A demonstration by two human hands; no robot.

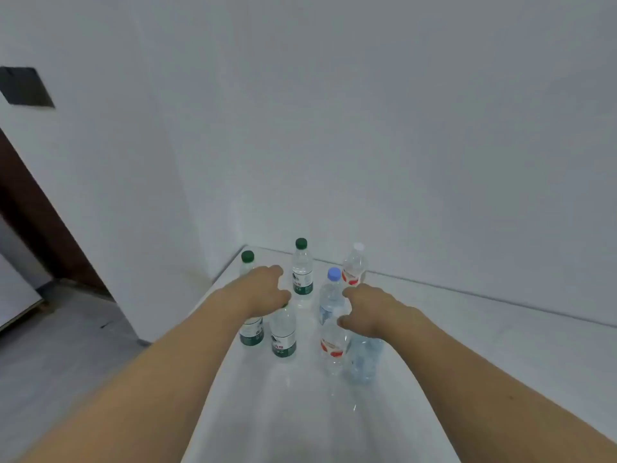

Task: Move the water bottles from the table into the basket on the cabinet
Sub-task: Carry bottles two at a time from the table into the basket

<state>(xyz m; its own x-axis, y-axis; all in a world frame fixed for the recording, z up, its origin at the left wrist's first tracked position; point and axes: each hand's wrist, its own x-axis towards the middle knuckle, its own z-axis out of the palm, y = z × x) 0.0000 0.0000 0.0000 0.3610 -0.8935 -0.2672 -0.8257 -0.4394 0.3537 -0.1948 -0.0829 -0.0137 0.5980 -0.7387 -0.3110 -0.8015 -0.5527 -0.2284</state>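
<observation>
- Both hands reach out with fingers loosely spread, gripping nothing: left hand [263, 290] over the green-capped bottles [283, 332], right hand [365, 310] over the red-labelled bottle [332, 342].
- Six water bottles stand upright near the surface's [467, 345] far left corner.
- Basket and cabinet are out of view.
- Next, I'd say: close around one bottle per hand.

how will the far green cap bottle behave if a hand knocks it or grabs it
The far green-capped bottle stands tall and narrow on the smooth white table, so a knock would probably tip it. It looks full of water, so likely fairly heavy. The thin clear plastic may dent slightly under a squeeze.
</observation>
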